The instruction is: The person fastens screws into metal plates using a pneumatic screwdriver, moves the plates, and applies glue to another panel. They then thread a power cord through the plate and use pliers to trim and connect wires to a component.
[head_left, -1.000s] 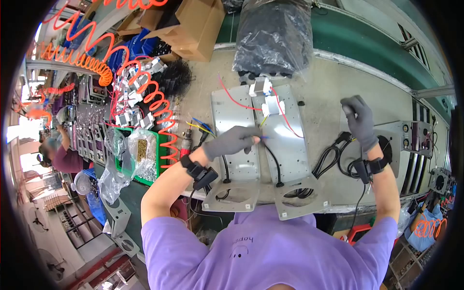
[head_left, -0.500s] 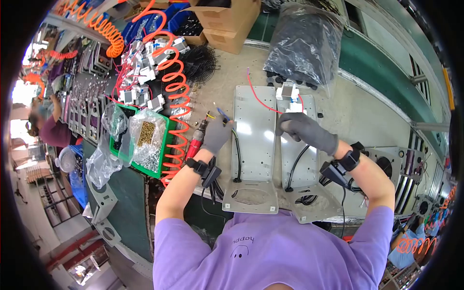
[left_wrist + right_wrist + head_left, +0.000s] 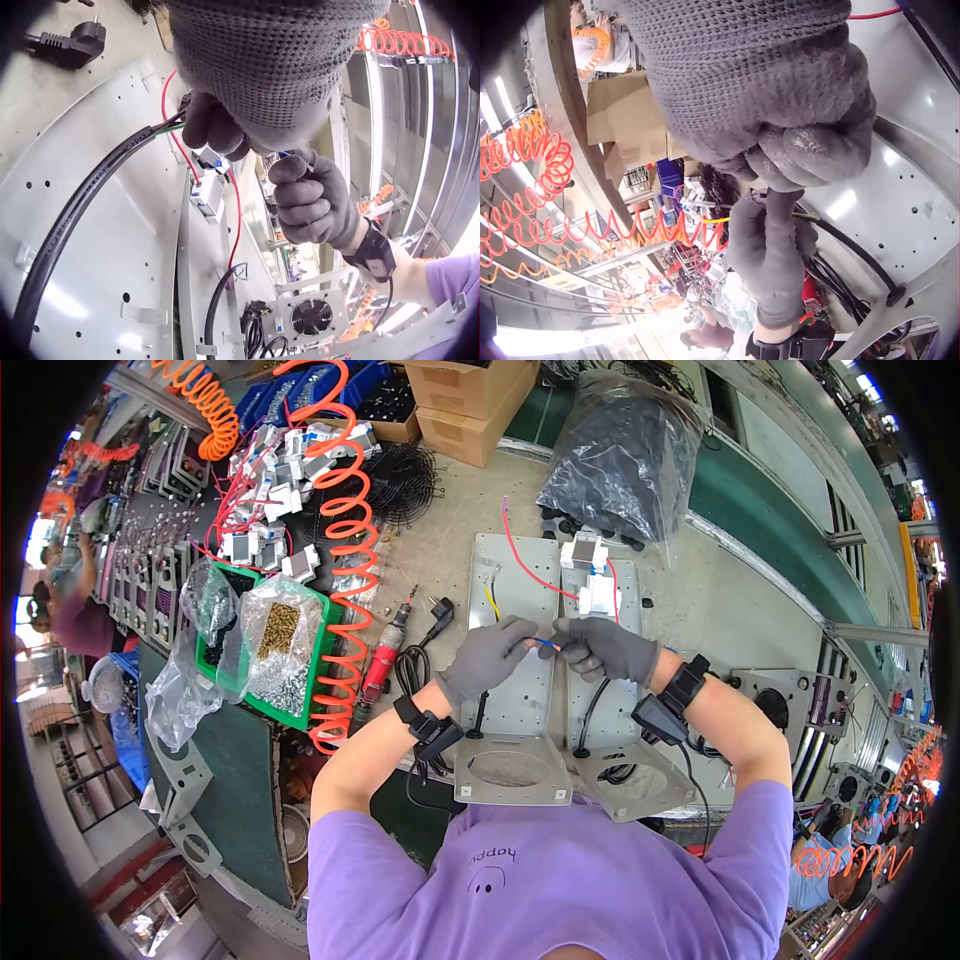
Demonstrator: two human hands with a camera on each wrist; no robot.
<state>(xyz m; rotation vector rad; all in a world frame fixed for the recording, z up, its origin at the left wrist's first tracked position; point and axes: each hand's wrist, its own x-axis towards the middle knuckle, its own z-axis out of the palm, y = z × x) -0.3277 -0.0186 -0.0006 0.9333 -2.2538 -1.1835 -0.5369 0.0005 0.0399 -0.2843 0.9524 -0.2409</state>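
Note:
Both hands wear grey gloves and meet over the gap between two bent metal panels (image 3: pixel 525 695). My left hand (image 3: pixel 487 660) pinches the stripped end of a black cable (image 3: pixel 94 184). Close against it, my right hand (image 3: pixel 612 650) pinches the blue wire (image 3: pixel 545 644) between thumb and fingers. A yellow wire (image 3: pixel 491 598) sticks out beyond the left hand. Glove fingers hide the wire tips. Behind the right hand, two white block-shaped parts (image 3: pixel 598 597) with red wires sit on the right panel. A second black cable (image 3: pixel 590 710) rises from that panel.
A red power screwdriver (image 3: pixel 380 660) and a black plug (image 3: pixel 438 617) lie left of the panels. Further left are an orange coiled hose (image 3: pixel 345 590) and a green tray (image 3: pixel 325 670) of small fasteners. A plastic bag (image 3: pixel 620 460) of dark parts stands behind; a fan panel (image 3: pixel 765 695) lies right.
My right hand has come in from the right to meet the left. The left hand swung left, then returned with the cable end over the panels. The head view has shifted.

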